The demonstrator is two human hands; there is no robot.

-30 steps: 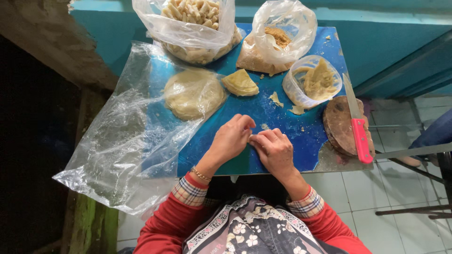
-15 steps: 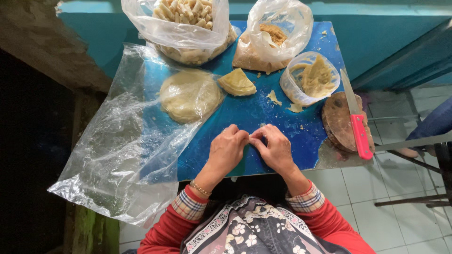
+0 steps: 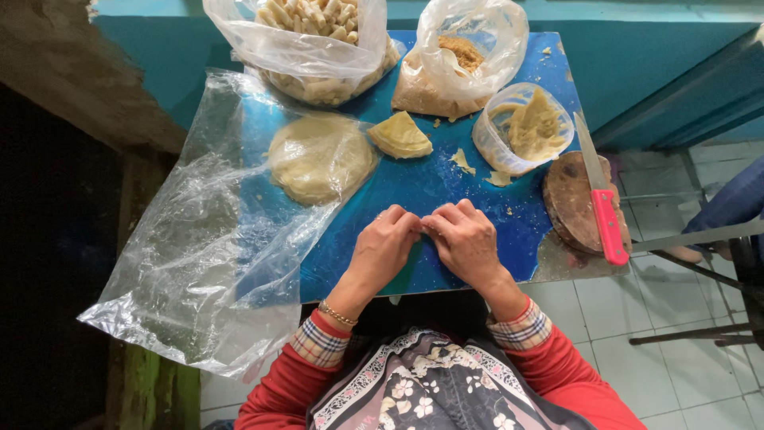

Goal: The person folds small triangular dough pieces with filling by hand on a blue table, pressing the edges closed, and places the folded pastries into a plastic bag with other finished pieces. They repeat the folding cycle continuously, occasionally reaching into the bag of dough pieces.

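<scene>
Now rolling step: left hand (image 3: 383, 243) & right hand (image 3: 464, 239) pinch sth small, hidden, near wrapper stack (image 3: 318, 158); next prob tighter roll.

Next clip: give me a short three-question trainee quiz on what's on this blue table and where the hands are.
1. True or false: the knife with the pink handle lies on the round wooden board.
2. What sits between the stack of round wrappers and the clear tub? A) a folded wedge of wrappers B) a spoon C) a cup
3. Where are the left hand and right hand in relation to each other?

Key
1. True.
2. A: the folded wedge lies on the blue table.
3. Fingertips together at the table's near edge, pinching something too small to make out.
</scene>
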